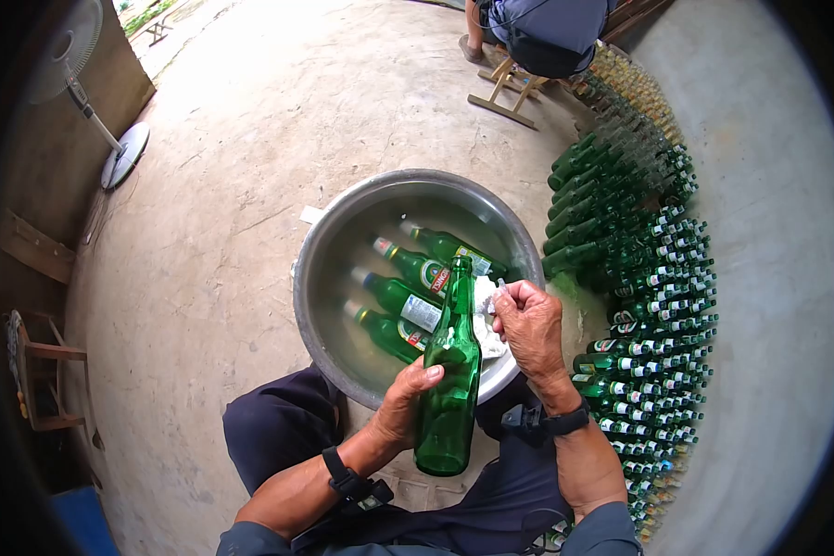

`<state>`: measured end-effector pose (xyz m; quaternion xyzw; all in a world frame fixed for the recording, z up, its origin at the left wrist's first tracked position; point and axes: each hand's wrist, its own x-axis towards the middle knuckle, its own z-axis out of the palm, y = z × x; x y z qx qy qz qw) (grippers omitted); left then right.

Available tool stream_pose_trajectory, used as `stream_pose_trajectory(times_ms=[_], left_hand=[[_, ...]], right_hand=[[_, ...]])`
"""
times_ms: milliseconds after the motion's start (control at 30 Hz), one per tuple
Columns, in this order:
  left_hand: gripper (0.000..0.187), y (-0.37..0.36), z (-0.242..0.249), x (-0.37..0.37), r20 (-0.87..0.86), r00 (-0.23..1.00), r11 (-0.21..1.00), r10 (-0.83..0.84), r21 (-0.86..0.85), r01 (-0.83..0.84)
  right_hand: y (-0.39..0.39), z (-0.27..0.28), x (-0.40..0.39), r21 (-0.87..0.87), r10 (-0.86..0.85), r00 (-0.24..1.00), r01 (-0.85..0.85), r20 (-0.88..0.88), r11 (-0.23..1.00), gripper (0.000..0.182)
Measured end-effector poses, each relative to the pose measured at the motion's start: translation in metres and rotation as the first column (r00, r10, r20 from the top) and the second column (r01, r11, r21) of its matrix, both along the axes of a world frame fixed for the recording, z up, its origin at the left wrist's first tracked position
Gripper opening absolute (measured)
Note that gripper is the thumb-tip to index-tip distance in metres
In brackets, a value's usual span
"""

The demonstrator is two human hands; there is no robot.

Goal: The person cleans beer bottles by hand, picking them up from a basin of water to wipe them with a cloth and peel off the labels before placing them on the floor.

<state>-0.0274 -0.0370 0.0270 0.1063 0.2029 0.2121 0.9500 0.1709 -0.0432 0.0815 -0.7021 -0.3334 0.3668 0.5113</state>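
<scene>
My left hand (406,400) is wrapped round the body of a green glass bottle (448,398), held tilted with its neck towards the basin. No whole label shows on the bottle's near side; small pale scraps cling to it. My right hand (531,326), beside the bottle's neck, is closed in a pinch on a small pale piece whose kind I cannot make out. White crumpled material (487,335) lies just behind the bottle, below my right fingers. In the metal basin (317,324), several labelled green bottles (389,296) lie in cloudy water.
Many green bottles (653,306) are stacked along the wall at the right. A person (547,32) sits on a wooden stool (510,97) at the back. A standing fan (125,156) is at the far left, with a wooden chair (56,352) nearer.
</scene>
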Motion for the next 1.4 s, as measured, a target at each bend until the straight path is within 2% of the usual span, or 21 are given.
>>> stream_pose_trajectory(times_ms=[267, 333, 467, 733, 833, 1033, 1233, 1333, 1400], left_hand=[[0.055, 0.0, 0.008, 0.003, -0.043, 0.999, 0.998, 0.003, 0.065, 0.0], [0.057, -0.001, 0.004, 0.004, -0.038, 0.997, 0.997, 0.072, 0.022, -0.071], [0.057, -0.001, 0.002, 0.001, -0.001, 0.998, 0.998, 0.061, -0.025, -0.061], [0.071, -0.001, 0.0, 0.0, -0.041, 0.999, 0.995, 0.009, 0.102, -0.005], [0.07, 0.001, 0.005, -0.001, -0.013, 1.0, 0.999, -0.013, 0.04, 0.013], [0.062, 0.0, 0.003, 0.0, -0.046, 0.998, 0.998, 0.042, 0.044, -0.04], [0.069, 0.002, -0.011, -0.003, -0.009, 1.0, 0.998, -0.023, 0.052, 0.023], [0.068, 0.003, -0.005, 0.001, -0.001, 1.0, 0.995, -0.004, 0.103, 0.004], [0.068, 0.001, -0.004, 0.003, -0.003, 1.0, 0.998, 0.017, 0.063, -0.017]], right_hand=[[-0.002, 0.003, 0.003, 0.008, 0.006, 0.999, -0.006, 0.044, 1.0, 0.013], [-0.002, 0.001, 0.004, 0.005, 0.011, 0.999, -0.011, 0.042, 1.0, 0.013], [-0.002, 0.0, 0.005, 0.0, 0.013, 0.999, -0.013, 0.04, 1.0, 0.013], [-0.002, -0.001, 0.004, 0.059, 0.006, 0.997, -0.01, 0.072, 0.998, 0.016], [-0.002, 0.004, 0.005, 0.024, 0.002, 0.997, -0.004, 0.08, 1.0, 0.013], [-0.002, 0.004, 0.007, 0.018, -0.001, 0.996, 0.0, 0.094, 1.0, 0.013], [-0.003, 0.0, 0.01, 0.019, -0.008, 0.992, 0.006, 0.125, 1.0, 0.012], [-0.003, 0.0, 0.013, 0.02, -0.013, 0.992, 0.011, 0.125, 1.0, 0.013], [-0.003, 0.004, 0.012, 0.014, -0.023, 0.991, 0.022, 0.135, 1.0, 0.013]])
